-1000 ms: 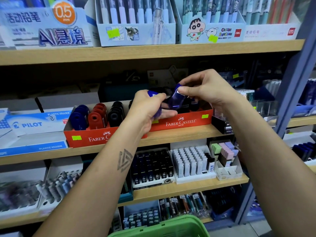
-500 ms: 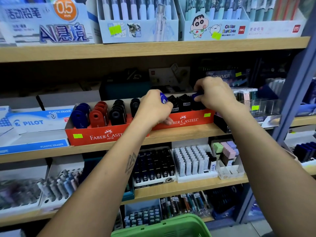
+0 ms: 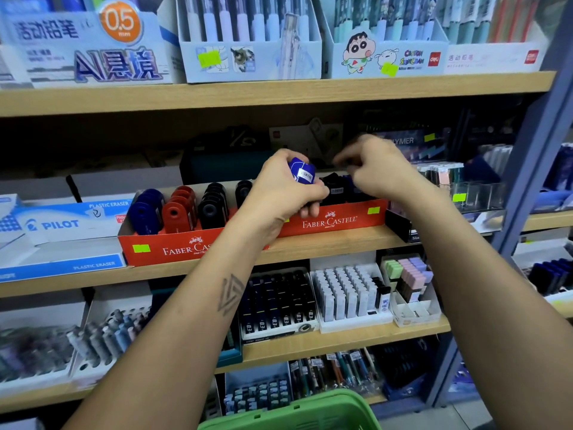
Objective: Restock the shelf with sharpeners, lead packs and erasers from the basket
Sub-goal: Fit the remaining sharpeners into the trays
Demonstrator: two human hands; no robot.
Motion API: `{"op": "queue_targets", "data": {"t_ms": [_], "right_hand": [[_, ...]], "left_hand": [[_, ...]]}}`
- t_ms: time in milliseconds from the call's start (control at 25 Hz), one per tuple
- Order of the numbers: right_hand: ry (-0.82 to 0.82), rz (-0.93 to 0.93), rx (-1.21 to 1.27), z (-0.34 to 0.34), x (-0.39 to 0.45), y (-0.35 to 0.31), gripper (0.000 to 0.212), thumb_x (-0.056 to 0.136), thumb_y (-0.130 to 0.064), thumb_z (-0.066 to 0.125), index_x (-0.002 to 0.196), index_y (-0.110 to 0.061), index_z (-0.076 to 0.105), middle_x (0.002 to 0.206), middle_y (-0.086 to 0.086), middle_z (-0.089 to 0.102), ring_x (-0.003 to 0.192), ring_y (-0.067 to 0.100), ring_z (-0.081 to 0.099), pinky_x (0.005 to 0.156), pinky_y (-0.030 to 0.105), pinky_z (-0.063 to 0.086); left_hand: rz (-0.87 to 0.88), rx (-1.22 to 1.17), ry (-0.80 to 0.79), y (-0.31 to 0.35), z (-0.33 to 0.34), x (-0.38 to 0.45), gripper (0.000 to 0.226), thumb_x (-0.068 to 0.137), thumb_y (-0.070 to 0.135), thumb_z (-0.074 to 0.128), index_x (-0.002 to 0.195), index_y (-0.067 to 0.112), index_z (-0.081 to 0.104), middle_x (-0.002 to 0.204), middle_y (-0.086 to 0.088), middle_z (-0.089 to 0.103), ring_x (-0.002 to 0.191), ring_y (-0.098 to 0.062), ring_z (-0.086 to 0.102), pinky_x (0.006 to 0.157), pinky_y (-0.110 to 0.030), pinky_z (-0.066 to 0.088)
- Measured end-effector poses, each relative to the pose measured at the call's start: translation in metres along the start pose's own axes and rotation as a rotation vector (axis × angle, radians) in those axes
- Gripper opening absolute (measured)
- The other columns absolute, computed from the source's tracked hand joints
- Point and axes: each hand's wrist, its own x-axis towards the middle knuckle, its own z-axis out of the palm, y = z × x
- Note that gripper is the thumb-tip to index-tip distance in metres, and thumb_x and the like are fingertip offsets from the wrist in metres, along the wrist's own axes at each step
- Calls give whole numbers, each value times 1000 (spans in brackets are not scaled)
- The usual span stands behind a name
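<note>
My left hand (image 3: 279,193) grips a blue sharpener (image 3: 301,171) with a barcode label, just above the red Faber-Castell display box (image 3: 328,220) on the middle shelf. My right hand (image 3: 378,169) hovers over the right end of that box, blurred, its fingers curled with nothing seen in them. Black sharpeners (image 3: 336,187) stand in the box between my hands. Rows of blue (image 3: 145,209), red (image 3: 179,209) and black sharpeners (image 3: 214,206) fill a second red box (image 3: 186,248) to the left. The green basket (image 3: 297,414) shows at the bottom edge.
Black lead packs (image 3: 279,302), white lead packs (image 3: 344,293) and pastel erasers (image 3: 406,274) stand on the shelf below. Pilot eraser boxes (image 3: 59,225) lie at the left. Pencil display boxes (image 3: 248,57) line the top shelf. A blue-grey upright (image 3: 527,181) bounds the right side.
My right hand set its blue sharpener down into the right red box and has lifted away. My left hand kept its blue sharpener and raised it slightly.
</note>
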Motion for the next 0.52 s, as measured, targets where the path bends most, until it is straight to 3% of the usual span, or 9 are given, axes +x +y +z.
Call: {"op": "queue_targets", "data": {"t_ms": [80,160,280,400,440,520], "right_hand": [[-124,-47,530,-7,-6,-13,20,94,-15,64,110,-22,74,106,8,74,94,17,68,79,31,52],[-269,-111,810,-14,-14,-21,21,92,-24,70,111,-15,73,102,13,75,90,15,68,78,32,53],[-342,-219,848,-13,-20,-25,29,84,-11,75,113,-7,72,102,12,76,92,16,69,86,32,55],[-207,-151,766,-18,-14,-18,25,83,0,75,105,-12,73,91,6,74,84,15,67,79,29,56],[-118,-98,669,-23,-11,-12,26,83,-1,76,103,-16,73,89,3,73,84,16,67,78,30,56],[28,26,407,-31,-5,2,27,83,-6,77,103,-22,72,88,-3,68,86,20,66,76,31,54]], "left_hand": [[-40,-159,-49,1,2,-1,68,78,-18,69,133,9,38,90,-18,63,47,-18,56,40,-23,40],[-40,-179,-61,2,3,0,79,77,-20,69,140,11,32,90,-17,62,49,-18,57,41,-23,42],[-7,-138,-52,1,3,0,85,75,-17,71,143,11,29,90,-17,64,55,-21,62,46,-26,48],[57,-19,-7,-4,2,4,83,71,2,83,139,14,38,108,-11,65,81,-23,73,69,-36,61],[104,125,34,-5,0,7,76,71,12,85,135,16,44,109,-6,65,87,-19,72,76,-38,61],[231,465,119,-5,-3,9,42,76,20,78,115,20,62,99,6,67,85,-9,68,80,-30,57]]}}
